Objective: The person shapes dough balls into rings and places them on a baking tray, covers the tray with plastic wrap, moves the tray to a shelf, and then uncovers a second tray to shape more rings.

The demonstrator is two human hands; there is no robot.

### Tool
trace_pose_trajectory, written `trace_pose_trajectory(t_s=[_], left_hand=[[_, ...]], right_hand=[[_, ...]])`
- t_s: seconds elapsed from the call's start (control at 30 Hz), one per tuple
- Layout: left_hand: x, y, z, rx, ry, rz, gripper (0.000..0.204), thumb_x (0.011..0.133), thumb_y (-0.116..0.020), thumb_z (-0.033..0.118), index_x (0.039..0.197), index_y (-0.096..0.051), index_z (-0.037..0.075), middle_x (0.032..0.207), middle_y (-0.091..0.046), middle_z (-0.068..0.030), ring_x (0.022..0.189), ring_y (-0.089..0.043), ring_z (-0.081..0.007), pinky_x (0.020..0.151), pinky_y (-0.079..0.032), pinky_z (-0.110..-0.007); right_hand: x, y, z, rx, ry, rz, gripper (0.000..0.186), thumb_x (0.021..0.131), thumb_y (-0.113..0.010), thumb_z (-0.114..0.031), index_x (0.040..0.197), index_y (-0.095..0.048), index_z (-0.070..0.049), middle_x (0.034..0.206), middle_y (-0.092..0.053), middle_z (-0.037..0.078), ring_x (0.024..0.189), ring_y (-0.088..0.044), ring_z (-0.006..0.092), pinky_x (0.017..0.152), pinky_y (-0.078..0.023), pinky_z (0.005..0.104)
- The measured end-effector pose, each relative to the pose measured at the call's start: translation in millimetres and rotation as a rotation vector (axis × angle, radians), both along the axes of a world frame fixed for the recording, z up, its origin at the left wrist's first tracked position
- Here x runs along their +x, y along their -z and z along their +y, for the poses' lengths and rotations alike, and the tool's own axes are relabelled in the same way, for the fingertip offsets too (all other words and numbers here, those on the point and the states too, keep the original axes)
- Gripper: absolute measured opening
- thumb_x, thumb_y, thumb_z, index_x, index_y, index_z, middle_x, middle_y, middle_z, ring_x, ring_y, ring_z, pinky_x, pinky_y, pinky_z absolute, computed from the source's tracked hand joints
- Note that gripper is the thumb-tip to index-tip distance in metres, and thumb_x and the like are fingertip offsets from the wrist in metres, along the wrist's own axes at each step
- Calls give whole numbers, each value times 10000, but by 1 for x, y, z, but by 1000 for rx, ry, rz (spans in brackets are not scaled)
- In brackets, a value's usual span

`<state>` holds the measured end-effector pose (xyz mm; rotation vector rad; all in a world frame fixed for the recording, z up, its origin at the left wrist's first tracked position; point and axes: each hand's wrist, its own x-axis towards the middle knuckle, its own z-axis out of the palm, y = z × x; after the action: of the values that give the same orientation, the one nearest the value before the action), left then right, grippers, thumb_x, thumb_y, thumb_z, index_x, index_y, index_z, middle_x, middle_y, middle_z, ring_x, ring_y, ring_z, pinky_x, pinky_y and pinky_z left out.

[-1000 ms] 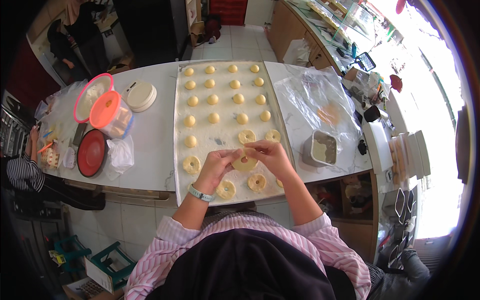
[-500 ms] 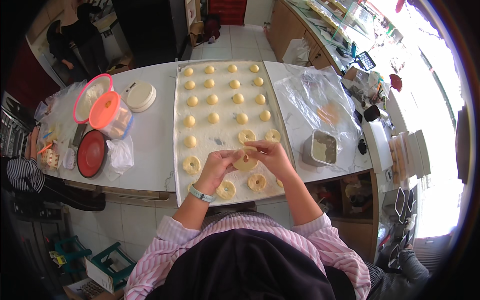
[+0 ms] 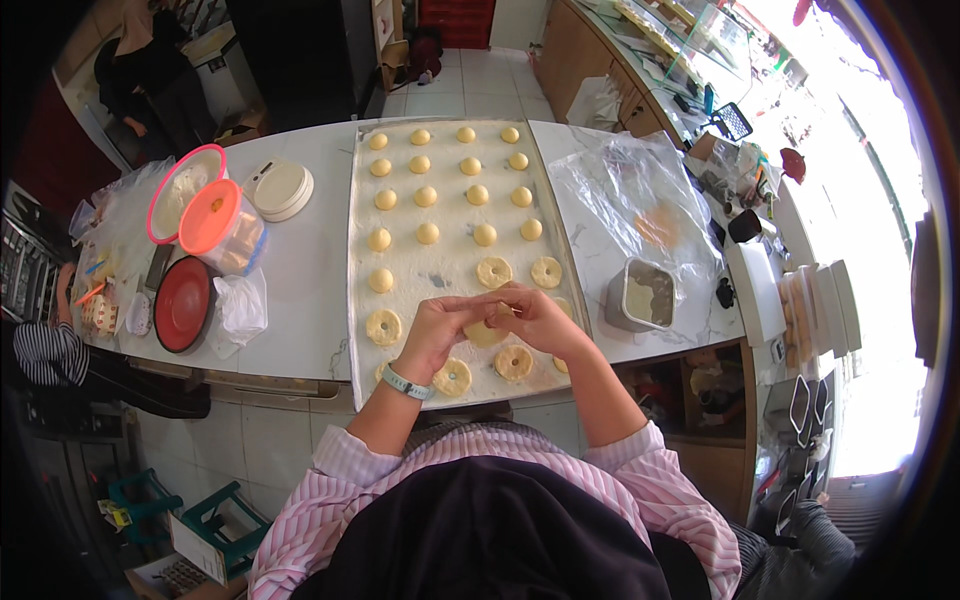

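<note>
Between my two hands is a pale dough ring [image 3: 484,334], held over the near part of a large floured tray [image 3: 357,200]. My left hand [image 3: 437,332] grips its left side, with fingers reaching across the top. My right hand [image 3: 540,318] has its fingers curled in at the ring's top right, covering most of the hole. Around my hands lie shaped rings, among them one at the left [image 3: 384,327] and one just below [image 3: 514,363]. Farther up the tray are rows of round dough balls [image 3: 427,196].
At the left stand an orange-lidded tub [image 3: 211,217], a pink-rimmed bowl [image 3: 186,185], a red round pan [image 3: 184,307] and a white kitchen scale [image 3: 279,191]. To the right are a metal tin [image 3: 642,296] and a plastic sheet [image 3: 640,190]. Another person [image 3: 50,352] is at the far left.
My fingers have drawn closer together over the dough ring, and its hole, visible before, is now mostly covered. The dough on the tray stays in place.
</note>
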<state>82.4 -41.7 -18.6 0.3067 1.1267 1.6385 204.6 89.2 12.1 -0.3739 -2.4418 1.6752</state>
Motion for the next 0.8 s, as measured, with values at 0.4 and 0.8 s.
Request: trace_pose_trajectory(t_s=[0.4, 0.8], left_hand=[[6, -8, 1, 11, -26, -24, 251, 788, -703, 113, 979, -645, -41, 882, -663, -68, 757, -632, -115, 669, -520, -229], [2, -3, -2, -11, -81, 10, 252, 798, -696, 133, 983, -647, -30, 876, -662, -74, 755, -634, -119, 680, -513, -222]], right_hand=[[1, -10, 4, -306, 116, -60, 390, 774, -640, -44, 1155, -614, -120, 919, -576, 51, 852, -524, 132, 778, -433, 294], [4, -4, 13, -242, 124, -83, 355, 786, -661, -82, 1138, -619, -92, 953, -609, 71, 865, -567, 135, 760, -453, 280]])
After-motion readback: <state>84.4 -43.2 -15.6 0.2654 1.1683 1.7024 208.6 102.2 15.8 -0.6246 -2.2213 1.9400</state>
